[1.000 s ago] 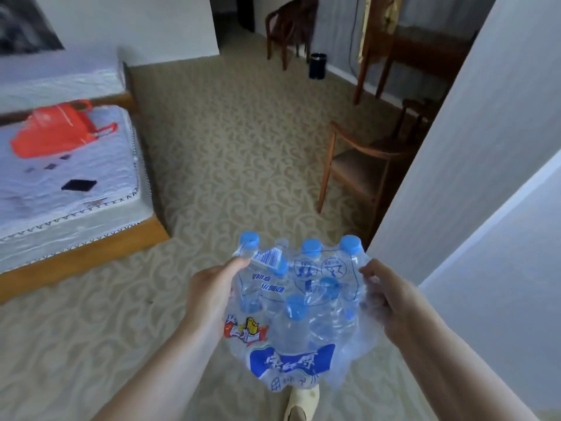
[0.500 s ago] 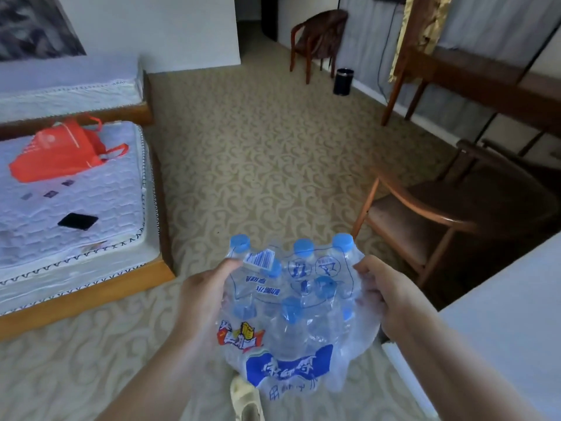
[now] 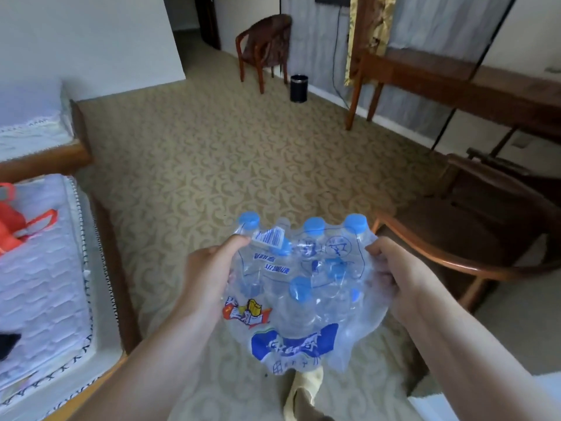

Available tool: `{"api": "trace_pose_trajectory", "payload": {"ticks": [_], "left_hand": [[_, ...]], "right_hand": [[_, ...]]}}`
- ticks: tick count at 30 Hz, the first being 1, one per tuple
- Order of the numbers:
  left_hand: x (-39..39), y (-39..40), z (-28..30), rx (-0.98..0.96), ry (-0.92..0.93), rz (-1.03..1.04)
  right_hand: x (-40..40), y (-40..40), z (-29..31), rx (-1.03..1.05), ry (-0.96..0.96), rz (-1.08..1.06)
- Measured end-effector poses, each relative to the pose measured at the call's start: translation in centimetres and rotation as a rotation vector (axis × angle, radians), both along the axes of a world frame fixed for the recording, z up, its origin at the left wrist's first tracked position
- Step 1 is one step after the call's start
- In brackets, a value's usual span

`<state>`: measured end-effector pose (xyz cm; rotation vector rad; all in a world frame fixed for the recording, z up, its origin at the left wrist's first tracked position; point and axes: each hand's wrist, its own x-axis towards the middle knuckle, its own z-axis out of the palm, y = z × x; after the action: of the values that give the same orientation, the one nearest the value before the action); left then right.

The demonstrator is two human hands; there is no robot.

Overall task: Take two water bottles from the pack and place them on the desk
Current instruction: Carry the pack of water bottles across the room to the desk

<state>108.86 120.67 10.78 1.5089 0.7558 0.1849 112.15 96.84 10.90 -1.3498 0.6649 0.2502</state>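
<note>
A shrink-wrapped pack of water bottles with blue caps and a blue-and-white label hangs in the air in front of me, above the carpet. My left hand grips its left side, thumb on top near the barcode sticker. My right hand grips the plastic wrap on its right side. All the bottles sit inside the wrap. A dark wooden desk stands along the far right wall, well ahead of the pack.
A wooden armchair stands close on the right. A bed with a red bag lies on the left. Another chair and a black bin stand at the back. Patterned carpet lies between them.
The view has swung right and forward: the white wall on the right is gone and the desk and armchair show fully. Both hands hold the pack as before.
</note>
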Motion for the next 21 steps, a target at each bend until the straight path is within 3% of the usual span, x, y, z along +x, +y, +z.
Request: {"api": "trace_pose_trajectory", "payload": {"ticks": [6,21], "left_hand": [[11.4,0.6,-1.1,0.035,0.076,-0.027],[43.8,3.3,-2.4,-0.061,0.044,-0.107]], "right_hand": [[11.8,0.7,-1.2,0.039,-0.036,-0.009],[40.9,2.7,-1.1,0.061,0.04,-0.098]]}}
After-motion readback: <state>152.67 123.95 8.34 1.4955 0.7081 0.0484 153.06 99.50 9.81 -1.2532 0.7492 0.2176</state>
